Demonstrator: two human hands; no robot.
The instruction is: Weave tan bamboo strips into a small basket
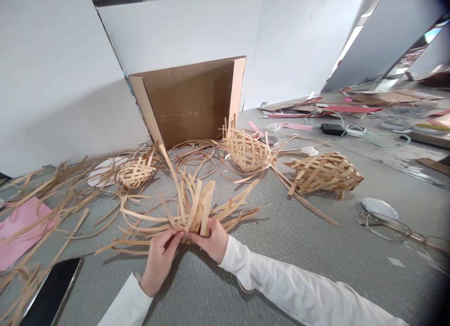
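Observation:
A loose weave of thin bamboo strips (191, 208) lies on the grey table in front of me, with many strip ends sticking up and out to both sides. My left hand (160, 260) pinches the near edge of the weave with closed fingers. My right hand (211, 239) grips the strips just beside it, fingers closed. Both arms wear white sleeves.
Three woven bamboo baskets (135, 172) (246, 150) (325, 172) lie further back. An open cardboard box (191, 101) stands behind them. Loose strips (42, 194) cover the left. A phone (52, 293), pink paper (21, 227), glasses (397, 227) and white partitions surround the table.

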